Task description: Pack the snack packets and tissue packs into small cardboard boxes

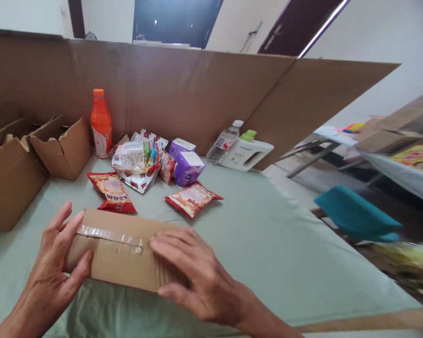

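Observation:
A small brown cardboard box (121, 263) lies near the front of the table, with a strip of clear tape (109, 236) along its upper face. My left hand (58, 263) grips the box's left end, thumb on the near face and fingers round the far corner. Across the right end my right hand (193, 272) is wrapped, its fingers on top and its thumb at the near lower edge. Just beyond the box are two red snack packets, one on the left (113, 192) and one on the right (193, 199).
Behind stand an orange bottle (101, 129), crumpled snack wrappers (136, 157), purple packs (188, 166), a leaning clear bottle (225, 143) and a white jug (248, 152). Open cardboard boxes (61, 150) crowd the left. A cardboard wall (183, 94) closes the back; a teal chair (356, 216) is right.

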Tool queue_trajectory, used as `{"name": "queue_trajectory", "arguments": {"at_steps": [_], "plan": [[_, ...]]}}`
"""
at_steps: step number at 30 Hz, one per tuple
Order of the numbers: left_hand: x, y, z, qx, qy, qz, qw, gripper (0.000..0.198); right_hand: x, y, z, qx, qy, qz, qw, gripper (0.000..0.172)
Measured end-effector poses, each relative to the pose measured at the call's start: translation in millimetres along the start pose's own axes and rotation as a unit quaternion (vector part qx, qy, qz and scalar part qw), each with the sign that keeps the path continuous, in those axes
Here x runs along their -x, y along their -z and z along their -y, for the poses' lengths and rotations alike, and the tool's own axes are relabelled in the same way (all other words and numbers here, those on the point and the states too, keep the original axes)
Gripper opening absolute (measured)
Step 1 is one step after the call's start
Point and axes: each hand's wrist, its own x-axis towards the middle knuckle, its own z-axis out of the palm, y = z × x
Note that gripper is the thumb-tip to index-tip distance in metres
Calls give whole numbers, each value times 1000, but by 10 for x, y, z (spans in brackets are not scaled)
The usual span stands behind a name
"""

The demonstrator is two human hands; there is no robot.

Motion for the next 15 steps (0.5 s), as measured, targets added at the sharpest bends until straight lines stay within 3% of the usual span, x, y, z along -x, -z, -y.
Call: {"name": "queue_trajectory", "arguments": {"at_steps": [5, 8, 12, 15], "plan": [[36, 68, 199, 6, -105, 104, 989, 50, 262, -99, -27, 48, 15, 37, 998, 64], [53, 154, 209, -2, -106, 143, 984, 52, 405, -123, -81, 76, -6, 31, 997, 66], [155, 273, 184, 11, -84, 128, 988, 53, 475, -212, -130, 47, -23, 31, 998, 66], [309, 378, 289, -3, -87, 113, 990, 55, 409, -279, -183, 15, -13, 44, 999, 66]]}}
